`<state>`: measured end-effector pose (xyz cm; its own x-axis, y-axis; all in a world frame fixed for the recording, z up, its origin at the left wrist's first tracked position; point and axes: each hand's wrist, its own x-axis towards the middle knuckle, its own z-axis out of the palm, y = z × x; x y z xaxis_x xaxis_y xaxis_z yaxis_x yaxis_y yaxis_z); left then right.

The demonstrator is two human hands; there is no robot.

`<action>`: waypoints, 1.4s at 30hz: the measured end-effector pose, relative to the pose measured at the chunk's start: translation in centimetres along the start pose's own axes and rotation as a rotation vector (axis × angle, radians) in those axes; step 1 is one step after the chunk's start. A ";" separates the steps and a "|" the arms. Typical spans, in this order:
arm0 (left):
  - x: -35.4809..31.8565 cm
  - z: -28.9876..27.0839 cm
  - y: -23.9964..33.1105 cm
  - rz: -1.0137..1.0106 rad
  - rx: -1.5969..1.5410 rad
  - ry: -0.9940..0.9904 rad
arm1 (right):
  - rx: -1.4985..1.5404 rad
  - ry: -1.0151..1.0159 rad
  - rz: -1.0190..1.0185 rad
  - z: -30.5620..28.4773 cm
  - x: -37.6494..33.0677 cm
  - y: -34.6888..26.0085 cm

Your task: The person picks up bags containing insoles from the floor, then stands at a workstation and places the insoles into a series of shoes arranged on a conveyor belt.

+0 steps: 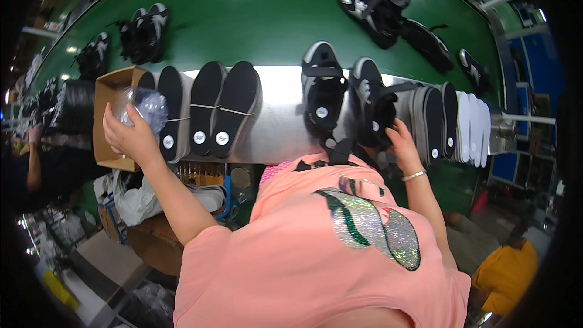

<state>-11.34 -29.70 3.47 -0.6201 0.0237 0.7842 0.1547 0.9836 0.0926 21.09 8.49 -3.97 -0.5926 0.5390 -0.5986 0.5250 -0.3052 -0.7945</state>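
Observation:
At the left, my left hand (130, 136) has its fingers and thumb around a crumpled, see-through plastic piece (150, 108). It holds this at the mouth of an open cardboard box (104, 140). My right hand (402, 146) pinches the heel of a black and grey sneaker (367, 88), which stands toe away from me on the metal ledge. Beside it is a matching sneaker (322, 79), with a round white sticker on its insole. Between the box and the shoes lie black insoles (238, 100) in banded stacks, also with round stickers.
More insole stacks (428, 118) and white insoles (473, 124) stand at the right on the metal ledge (279, 127). Beyond runs a green belt (255, 12) carrying a pile of sneakers (379, 9) and another pair (146, 33). A person's arm (33, 167) shows at the far left.

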 end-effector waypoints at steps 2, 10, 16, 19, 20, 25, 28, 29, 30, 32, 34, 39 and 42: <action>-0.9 -1.3 5.1 -0.100 -0.420 -0.133 | -0.040 -0.025 -0.028 1.7 0.1 -0.9; -10.9 -2.9 24.1 0.576 -0.693 -1.175 | 0.089 -0.188 -0.124 7.0 0.7 -2.1; -9.8 2.5 26.8 0.558 -0.608 -1.110 | -0.482 -0.135 -0.369 2.9 3.4 -3.6; -5.3 6.3 26.8 0.467 -0.513 -0.958 | -0.568 0.011 -0.447 1.4 6.0 -7.0; -3.2 7.4 26.9 0.348 -0.485 -1.027 | -0.549 0.057 -0.497 0.6 7.9 -7.6; -0.8 10.4 25.6 0.210 -0.620 -0.576 | -0.385 0.379 -0.678 -3.5 18.2 -11.3; -3.2 9.1 25.8 0.139 -0.894 -0.681 | -0.473 0.561 -0.732 -5.5 23.5 -14.2; -5.4 9.0 25.8 0.223 -0.951 -0.651 | -0.490 0.606 -0.740 -6.0 25.2 -15.2; -7.2 8.5 26.1 0.287 -0.981 -0.697 | -0.391 0.613 -0.659 -6.5 27.1 -15.7; -10.9 7.3 26.7 0.329 -0.992 -0.859 | -0.237 0.625 -0.508 -7.5 30.0 -16.9; -13.3 6.7 27.0 0.326 -1.011 -0.951 | -0.090 0.526 -0.317 -6.4 30.4 -18.6; -16.1 7.4 26.7 0.430 -0.926 -0.847 | 0.120 0.046 0.058 -6.4 31.3 -20.6; -16.0 7.6 27.1 0.411 -0.883 -0.854 | 0.086 0.033 0.105 -4.3 31.8 -20.3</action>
<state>-3.06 -2.10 -11.26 -0.6478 0.7216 0.2443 0.6989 0.4352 0.5676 -5.81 35.18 -6.47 -0.5159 0.5260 -0.6762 0.5281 -0.4263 -0.7344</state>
